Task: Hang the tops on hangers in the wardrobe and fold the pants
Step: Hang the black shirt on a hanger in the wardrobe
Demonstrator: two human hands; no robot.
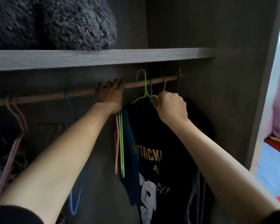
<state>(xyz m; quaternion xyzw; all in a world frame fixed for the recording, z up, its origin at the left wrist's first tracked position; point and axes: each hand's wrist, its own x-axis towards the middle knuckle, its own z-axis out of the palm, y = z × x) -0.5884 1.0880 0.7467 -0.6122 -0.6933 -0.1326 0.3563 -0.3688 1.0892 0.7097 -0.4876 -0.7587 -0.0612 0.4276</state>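
Note:
A black T-shirt point(153, 143) with yellow lettering hangs from a green hanger point(144, 88), whose hook sits just above the wooden rail point(136, 85) inside the wardrobe. My right hand point(171, 107) grips that hanger at its right shoulder, by the shirt's collar. My left hand point(111, 94) is up at the rail with its fingers curled over it; an orange hanger point(117, 143) and a green hanger point(121, 143) dangle below that hand. Whether the left hand also holds them is hidden. A dark blue garment point(129, 152) hangs just left of the T-shirt.
A grey shelf board point(87, 59) runs above the rail, with a shaggy dark grey bundle point(52, 21) on it. Pink hangers point(14, 120) and a blue hanger point(74, 199) hang at the left. The wardrobe's side wall point(225, 94) is close on the right.

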